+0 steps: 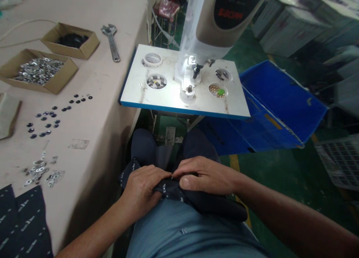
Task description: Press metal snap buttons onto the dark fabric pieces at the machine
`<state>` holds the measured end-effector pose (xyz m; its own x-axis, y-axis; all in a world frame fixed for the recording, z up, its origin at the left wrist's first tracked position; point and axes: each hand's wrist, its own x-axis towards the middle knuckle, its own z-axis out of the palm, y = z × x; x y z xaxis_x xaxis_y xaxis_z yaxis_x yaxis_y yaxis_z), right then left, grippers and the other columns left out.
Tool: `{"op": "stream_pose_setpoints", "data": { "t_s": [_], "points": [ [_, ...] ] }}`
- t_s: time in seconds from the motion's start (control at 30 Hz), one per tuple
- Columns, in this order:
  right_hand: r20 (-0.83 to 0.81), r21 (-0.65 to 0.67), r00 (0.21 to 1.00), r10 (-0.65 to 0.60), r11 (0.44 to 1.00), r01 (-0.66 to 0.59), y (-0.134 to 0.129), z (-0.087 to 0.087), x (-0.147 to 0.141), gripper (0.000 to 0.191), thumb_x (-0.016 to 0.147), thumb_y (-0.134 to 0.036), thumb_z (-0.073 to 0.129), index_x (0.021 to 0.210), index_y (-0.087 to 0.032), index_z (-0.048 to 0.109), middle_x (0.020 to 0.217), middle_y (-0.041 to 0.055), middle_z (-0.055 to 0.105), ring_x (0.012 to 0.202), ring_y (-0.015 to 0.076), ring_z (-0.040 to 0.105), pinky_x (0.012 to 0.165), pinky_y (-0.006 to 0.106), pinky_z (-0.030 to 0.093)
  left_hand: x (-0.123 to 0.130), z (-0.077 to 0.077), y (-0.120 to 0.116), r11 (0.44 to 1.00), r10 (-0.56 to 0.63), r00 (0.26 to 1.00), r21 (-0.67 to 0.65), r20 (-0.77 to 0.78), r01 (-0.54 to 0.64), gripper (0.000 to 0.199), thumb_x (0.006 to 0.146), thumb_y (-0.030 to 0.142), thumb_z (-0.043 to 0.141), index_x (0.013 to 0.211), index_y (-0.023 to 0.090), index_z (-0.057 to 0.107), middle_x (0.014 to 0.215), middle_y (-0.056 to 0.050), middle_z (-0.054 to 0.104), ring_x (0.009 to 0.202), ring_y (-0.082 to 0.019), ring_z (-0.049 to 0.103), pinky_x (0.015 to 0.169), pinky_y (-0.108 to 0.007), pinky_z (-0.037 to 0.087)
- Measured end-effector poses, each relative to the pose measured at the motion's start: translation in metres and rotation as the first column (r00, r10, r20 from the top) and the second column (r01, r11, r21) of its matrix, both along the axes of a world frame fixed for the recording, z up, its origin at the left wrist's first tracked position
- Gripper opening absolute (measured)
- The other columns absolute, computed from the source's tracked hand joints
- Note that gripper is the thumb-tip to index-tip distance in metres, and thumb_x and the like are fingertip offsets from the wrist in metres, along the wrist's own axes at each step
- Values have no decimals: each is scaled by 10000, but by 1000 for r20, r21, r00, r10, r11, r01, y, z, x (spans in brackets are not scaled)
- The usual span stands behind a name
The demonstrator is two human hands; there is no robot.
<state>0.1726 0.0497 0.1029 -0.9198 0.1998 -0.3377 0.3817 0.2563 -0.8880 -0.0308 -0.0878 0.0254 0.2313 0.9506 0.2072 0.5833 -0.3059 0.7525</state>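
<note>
Across my lap lies a piece of dark fabric (pixel 165 190) printed with small white lettering. My left hand (pixel 144 187) is closed on its left part, thumb underneath and fingers on top. My right hand (pixel 207 175) pinches the fabric from the other side, its fingertips meeting those of the left. A tiny shiny spot shows between the fingertips; I cannot make out what it is. Beyond my knees stands a white press machine (pixel 193 37) with a lit head, above a white work board (pixel 162 100) edged in blue.
Metal snap parts fill a cardboard box (pixel 64 78) on the left table. Dark pieces lie in another box (pixel 91 48), near an adjustable wrench (pixel 113 46). Loose dark caps (pixel 47 125), small metal parts (pixel 37 172) and printed fabric pieces (pixel 29 220) lie nearer. A blue bin (pixel 280 100) stands right.
</note>
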Motion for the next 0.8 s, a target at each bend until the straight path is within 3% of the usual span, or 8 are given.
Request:
{"op": "stream_pose_setpoints", "data": {
  "t_s": [0.1, 0.17, 0.27, 0.43, 0.53, 0.67, 0.8],
  "points": [
    [96, -57, 991, 95, 994, -90, 8, 4, -7, 552, 804, -591, 732, 1154, -164, 740, 1030, 65, 728, 911, 205, 670, 779, 263, 487, 0, -2, 0, 997, 27, 999, -71, 40, -24, 456, 722, -20, 546, 1075, 222, 705, 955, -9, 764, 842, -181, 695, 750, -305, 513],
    [143, 4, 980, 141, 990, -143, 9, 5, -13, 579, 724, -572, 804, 1132, -166, 740, 999, 58, 731, 874, 204, 666, 744, 258, 477, 1, -3, -1, 992, 46, 997, -119, 63, -38, 478, 692, -34, 538, 1052, 225, 716, 942, -1, 764, 844, -172, 702, 758, -291, 511],
    [188, 185, 974, 129, 969, -164, 3, 1, -19, 411, 732, -403, 805, 1049, -149, 741, 916, 54, 728, 820, 200, 655, 716, 263, 453, 1, -4, -1, 979, 71, 996, -195, 61, -58, 427, 732, 1, 560, 1049, 229, 733, 940, -6, 766, 848, -171, 705, 763, -283, 505],
    [143, 375, 990, 0, 925, -55, -14, -16, -20, 109, 776, -159, 645, 871, -146, 697, 848, 51, 710, 801, 179, 645, 726, 254, 432, 2, 0, 3, 935, 125, 991, -339, 50, -101, 198, 837, 152, 637, 974, 227, 759, 903, -8, 764, 832, -168, 699, 750, -262, 476],
    [101, 420, 994, -41, 908, -5, -18, -24, -21, 73, 803, -134, 601, 829, -145, 668, 834, 56, 701, 798, 175, 638, 731, 254, 426, 3, 3, 5, 877, 169, 981, -469, 97, -105, 146, 826, 156, 624, 870, 206, 754, 785, 12, 725, 744, -144, 671, 665, -228, 443],
    [42, 404, 998, -54, 914, 33, -19, -27, -22, 62, 806, -126, 590, 784, -152, 641, 809, 43, 687, 765, 157, 627, 698, 237, 415, 5, 3, 7, 746, 288, 914, -665, 285, -28, 111, 808, 211, 622, 765, 164, 712, 632, 32, 608, 580, -107, 555, 522, -197, 368],
    [62, 379, 998, -24, 925, -2, -17, -27, -22, 81, 798, -225, 691, 801, -154, 653, 825, 44, 695, 782, 173, 637, 712, 245, 425, 4, 3, 8, 678, 355, 855, -734, 378, 44, 125, 759, 250, 658, 764, 132, 698, 623, 33, 554, 550, -90, 474, 504, -194, 342]
  ]
}}
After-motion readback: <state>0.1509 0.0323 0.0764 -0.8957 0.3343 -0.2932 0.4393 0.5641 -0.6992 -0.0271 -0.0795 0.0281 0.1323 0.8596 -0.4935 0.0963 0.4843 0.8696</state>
